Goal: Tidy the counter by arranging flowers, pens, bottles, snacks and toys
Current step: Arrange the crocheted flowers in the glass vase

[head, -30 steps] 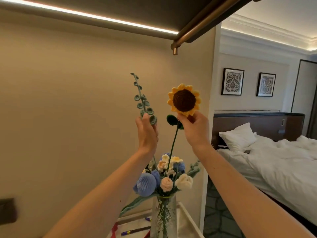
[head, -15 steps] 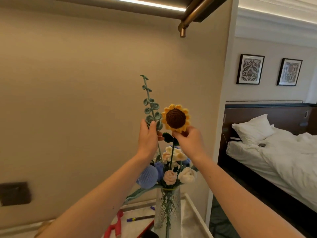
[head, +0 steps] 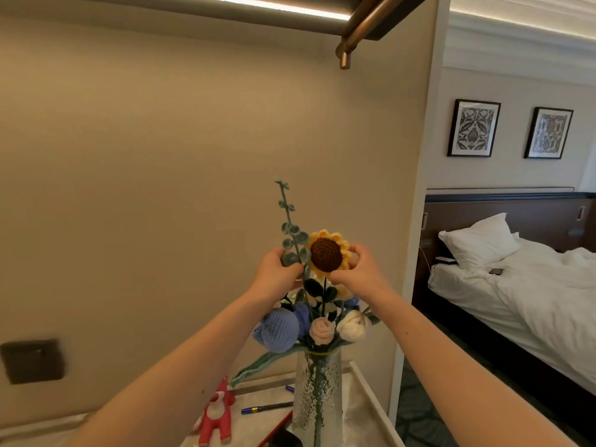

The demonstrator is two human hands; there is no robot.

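Looking down past our forearms, we see the glass vase [head: 317,395] standing at six o'clock on the pale counter [head: 361,411]. At eight o'clock of the vase lies a red toy [head: 217,414], and between the two a blue pen [head: 266,408] lies flat; the tip of a second pen [head: 289,388] shows just behind it. Crocheted blooms crowd the vase mouth: a blue flower [head: 277,329] at ten o'clock, a pink rose [head: 322,330] in the middle, a white rose [head: 351,325] at two o'clock.

Above them our left hand [head: 274,275] curls its fingers round the stem of the green leaf sprig [head: 292,230], which rises toward twelve o'clock. Our right hand [head: 361,272] pinches the sunflower [head: 327,254] at its petals from three o'clock; the sunflower's stem runs down into the vase. Sprig and sunflower touch side by side.

Farther off, at three o'clock, we see a bed [head: 532,301] with a white pillow [head: 480,241] and two framed prints [head: 473,128] on the wall. At twelve o'clock hangs a brass rail [head: 351,43].
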